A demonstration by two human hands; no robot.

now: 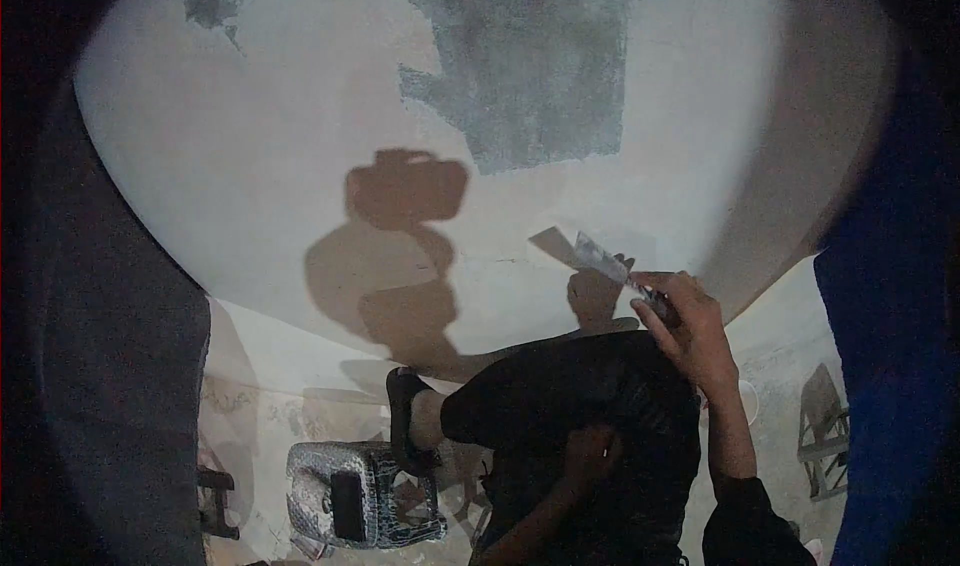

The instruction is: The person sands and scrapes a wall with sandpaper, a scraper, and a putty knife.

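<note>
Gripping the putty knife [588,255] by its handle, the right hand [690,334] held the blade up-left of itself against the wall [250,146], seemingly mid-smoothing stroke. The left hand [590,453] rested below on the raised leg [560,391], its fingers too dim to judge. A further pass would call for a flat, steady blade.

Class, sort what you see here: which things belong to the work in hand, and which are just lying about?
In use: right hand; putty knife gripped in it, blade towards the wall; wall, with its grey patch.

Lying about: stool; dark flat object on it; wooden frame on the floor at the right; left hand, idle on the leg.
</note>
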